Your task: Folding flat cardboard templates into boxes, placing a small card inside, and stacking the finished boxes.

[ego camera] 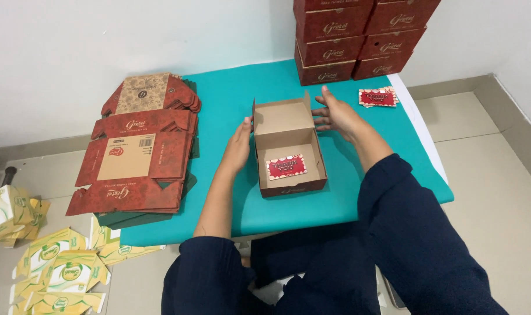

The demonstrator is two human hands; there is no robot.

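At the far left, on the floor, lie yellow-and-green flat cartons [55,268], some cut off by the frame's left and bottom edges. Next, on the left part of the teal table [242,213], sits a stack of flat red box blanks [138,160]; how many lie in it cannot be told, and darker sheets show only as edges under it. The left hand [237,149] presses flat against the left wall of the open box [289,149], its fingers [245,125] stretched out and touching the cardboard rather than closed on it; the palm side is hidden. The box stands near the middle of the table, its brown inside showing and its lid flap raised at the back. A red card [286,167] lies inside on the floor of the box, toward the front; its print is too small to make out. The right hand [335,114] is spread open just right of the box's back corner, fingers apart, gripping nothing; whether the tips touch the wall cannot be told. Further right lie a few more red cards [378,97], overlapped. Behind, stacked red boxes [359,41] stand against the wall, their tops cut off by the frame. Dark sleeves [405,233] fill the foreground.
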